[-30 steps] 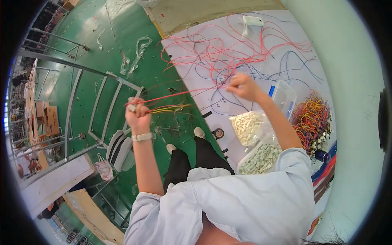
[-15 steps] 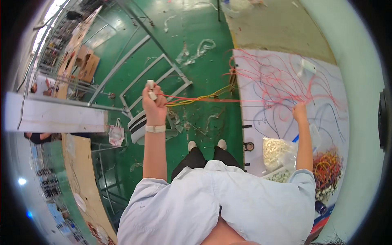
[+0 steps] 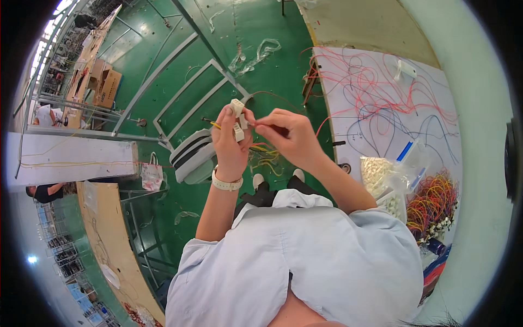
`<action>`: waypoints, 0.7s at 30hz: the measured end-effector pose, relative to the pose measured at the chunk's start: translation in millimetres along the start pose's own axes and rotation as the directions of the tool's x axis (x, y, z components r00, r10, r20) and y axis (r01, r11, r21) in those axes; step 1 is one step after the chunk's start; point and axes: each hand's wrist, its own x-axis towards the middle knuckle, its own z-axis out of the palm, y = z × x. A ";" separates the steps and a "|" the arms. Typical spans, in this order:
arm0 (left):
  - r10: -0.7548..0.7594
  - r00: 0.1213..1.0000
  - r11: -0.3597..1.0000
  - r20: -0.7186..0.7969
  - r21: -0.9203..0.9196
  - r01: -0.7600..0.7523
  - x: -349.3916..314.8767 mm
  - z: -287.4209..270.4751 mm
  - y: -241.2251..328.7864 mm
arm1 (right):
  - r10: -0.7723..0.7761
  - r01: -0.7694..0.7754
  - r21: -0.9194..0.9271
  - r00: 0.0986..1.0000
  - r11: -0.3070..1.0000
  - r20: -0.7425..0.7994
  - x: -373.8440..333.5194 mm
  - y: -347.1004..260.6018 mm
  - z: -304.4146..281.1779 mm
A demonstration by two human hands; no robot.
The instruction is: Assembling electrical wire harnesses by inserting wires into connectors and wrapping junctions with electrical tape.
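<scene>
Several white plastic connectors (image 3: 238, 107) are gripped in my left hand (image 3: 231, 143), which is raised in front of me above the green floor. Yellow and red wires (image 3: 265, 155) hang below that hand. Close beside it, my right hand (image 3: 291, 136) pinches the end of a red wire (image 3: 322, 124) between thumb and fingers, near the connectors. This wire trails back to the right, toward the tangle of red wires (image 3: 376, 90) on the white table (image 3: 342, 103). Whether the wire tip touches a connector is too small to tell.
On the table lie dark wires (image 3: 389, 131), a bag of cream-coloured small parts (image 3: 376, 173), a white box (image 3: 406, 69) and a bundle of coloured wires (image 3: 430, 210). A metal frame (image 3: 185, 106) and a grey striped object (image 3: 193, 155) stand ahead on the left. A person (image 3: 46, 192) is far left.
My right hand has come from the table's wire tangle to beside my left hand, bringing a red wire end. My left hand has shifted slightly right and still holds the connectors.
</scene>
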 end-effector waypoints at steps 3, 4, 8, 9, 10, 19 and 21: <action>0.046 0.998 0.996 0.046 0.070 -0.049 -12.9 -10.2 7.9 | -0.083 0.081 -0.056 0.996 0.995 -0.033 -14.5 -33.6 -10.0; 0.080 0.994 0.990 0.072 0.115 -0.087 -15.5 -12.0 11.1 | -0.127 0.122 -0.107 0.991 0.987 -0.033 -17.7 -46.6 -16.8; -0.076 0.874 0.995 0.481 -0.021 0.097 -19.0 -23.4 26.2 | -0.422 0.410 -0.231 0.907 0.882 -0.002 -18.0 -56.7 -20.4; -0.091 0.872 0.993 0.482 -0.019 0.114 -20.9 -22.6 27.6 | -0.423 0.420 -0.249 0.905 0.873 0.045 -19.6 -59.7 -20.3; -0.093 0.845 0.993 0.526 -0.015 0.119 -21.4 -20.4 30.1 | -0.414 0.410 -0.251 0.909 0.877 0.037 -19.6 -60.7 -19.9; -0.249 0.793 0.966 0.555 0.087 0.242 -26.8 -20.0 35.0 | -0.653 0.600 -0.538 0.748 0.592 0.117 -26.7 -61.4 -17.4; -0.278 0.781 0.956 0.560 0.080 0.282 -28.2 -22.1 34.0 | -0.666 0.614 -0.598 0.726 0.516 0.170 -30.6 -67.7 -16.8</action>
